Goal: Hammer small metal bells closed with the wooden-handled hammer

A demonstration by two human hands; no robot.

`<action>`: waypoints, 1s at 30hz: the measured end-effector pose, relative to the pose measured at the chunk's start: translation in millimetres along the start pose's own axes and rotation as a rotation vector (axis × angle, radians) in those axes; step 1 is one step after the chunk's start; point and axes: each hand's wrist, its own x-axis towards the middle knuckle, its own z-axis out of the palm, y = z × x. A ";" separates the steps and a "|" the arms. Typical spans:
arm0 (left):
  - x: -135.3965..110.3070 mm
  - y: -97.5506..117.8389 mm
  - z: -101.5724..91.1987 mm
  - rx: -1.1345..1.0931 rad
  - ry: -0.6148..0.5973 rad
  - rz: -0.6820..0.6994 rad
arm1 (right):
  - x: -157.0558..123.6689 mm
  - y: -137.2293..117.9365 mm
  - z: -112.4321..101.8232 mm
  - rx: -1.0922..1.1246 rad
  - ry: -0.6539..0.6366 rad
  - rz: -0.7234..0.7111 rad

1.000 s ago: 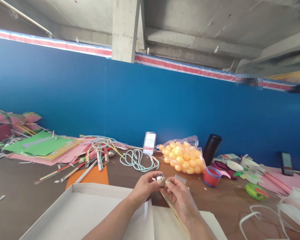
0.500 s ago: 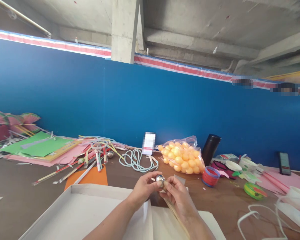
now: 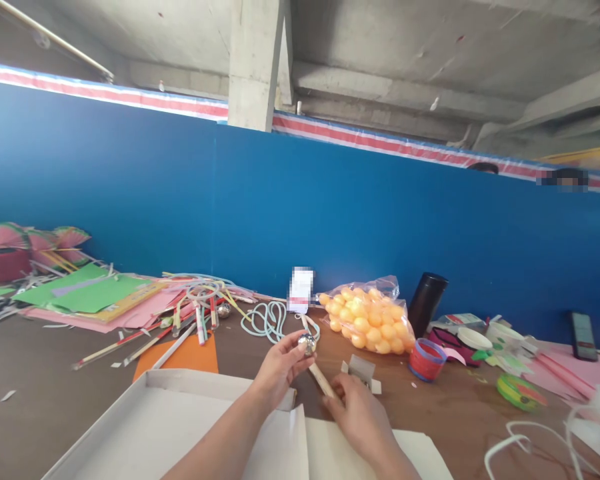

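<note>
My left hand pinches a shiny silver ball between thumb and fingertips, above the table. Just below the ball, a pale wooden stick slants down toward my right hand. The fingers of my right hand are curled around the stick's lower part, which they partly hide. Whether the stick's upper end touches the ball cannot be made out. Behind my right hand stands a small box with its flaps up. Under my forearms lie a white box lid and white sheets of paper.
A bag of orange balls, a black bottle and a red-blue tape roll stand beyond my hands. To the left are coiled pale-blue cord, an orange sheet and green paper. At right lies white cable.
My right hand has moved away from the ball, down and slightly right, along the stick. My left hand has moved slightly left and up with the ball. The small box is now less covered.
</note>
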 end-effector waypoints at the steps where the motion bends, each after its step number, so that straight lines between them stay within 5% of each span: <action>1: 1.2 -0.1 -1.5 -0.005 0.022 0.004 | -0.8 1.5 1.4 -0.055 -0.017 -0.007; 8: 6.5 2.0 -7.7 -0.026 0.190 0.009 | -1.7 -4.0 14.0 -0.014 -0.057 0.012; 17: 11.4 5.4 -15.1 -0.035 0.331 0.065 | 0.4 -17.6 -2.8 0.520 0.093 0.041; 23: 14.4 5.7 -16.5 -0.022 0.341 0.119 | -10.6 -40.1 -15.6 0.869 0.020 0.085; 30: 16.0 1.6 -16.8 0.013 0.364 0.156 | -14.6 -43.8 -11.2 0.877 -0.164 0.036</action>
